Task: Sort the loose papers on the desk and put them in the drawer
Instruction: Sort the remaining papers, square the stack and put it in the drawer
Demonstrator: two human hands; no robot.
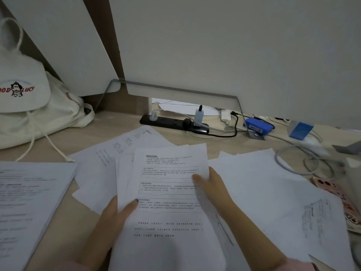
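Papers cover most of the pale wooden tabletop (109, 132). Both hands hold one printed sheet (170, 192) at the centre, lifted a little above the rest. The left hand (115, 214) grips its left edge at about 8 o'clock, thumb on top of the page and fingers hidden beneath, so that grip is clamped on the sheet. The right hand (211, 184) holds the right edge at about 3 o'clock, thumb pressed on the print, clamped likewise. Under this sheet lie more loose papers (121, 151), fanned toward 11 o'clock, and a wider spread of white pages (259, 184) toward 3 and 4 o'clock. A separate stack of printed pages (29, 194) lies at 9 o'clock. A cream cloth bag (27, 106) with a drawstring sits at 10 o'clock. At 12 o'clock a black power strip (172, 123) lies by the wall, with a blue box (257, 126) and tangled cables (304, 161) toward 2 o'clock.
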